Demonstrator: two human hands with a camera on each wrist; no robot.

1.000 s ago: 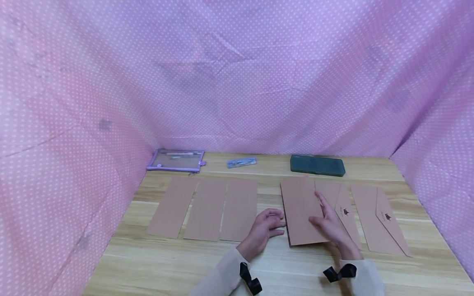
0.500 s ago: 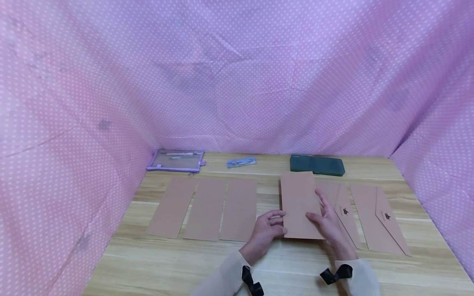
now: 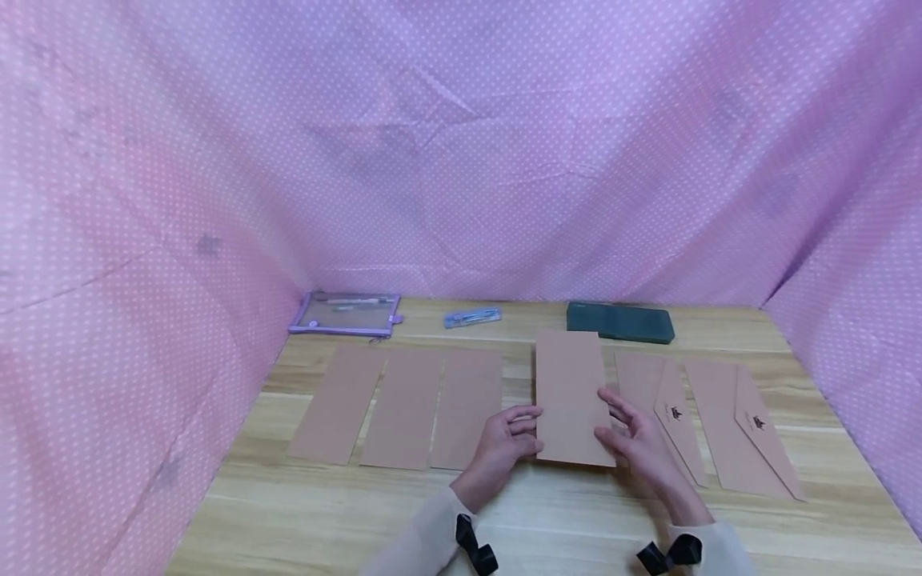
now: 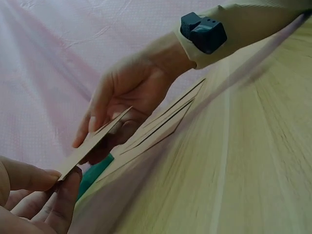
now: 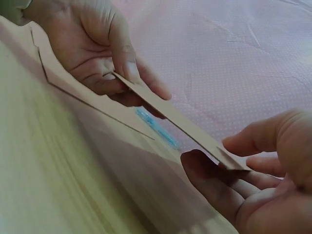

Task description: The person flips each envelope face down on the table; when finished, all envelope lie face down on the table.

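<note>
A plain brown envelope (image 3: 572,392) is held up off the table between both hands, seen nearly edge-on in both wrist views. My left hand (image 3: 499,448) pinches its left edge, thumb on top and fingers beneath, as the left wrist view shows at the envelope's near edge (image 4: 80,155). At the opposite edge is my right hand (image 3: 644,448), its thumb over the face and fingers curled around the side and underneath; in the right wrist view this hand (image 5: 263,180) surrounds the edge. Whether more than one envelope is in the grip cannot be told.
Three plain brown envelopes (image 3: 403,408) lie side by side on the left. Two envelopes with pointed flaps and dark crown prints (image 3: 727,424) lie on the right. Along the back are a purple mesh pouch (image 3: 349,314), a blue item (image 3: 471,318) and a dark green case (image 3: 619,322).
The envelope has been lifted and shifted left, its tilt straightened. My left hand has closed on its left edge, and my right hand has moved from its face to the right edge.
</note>
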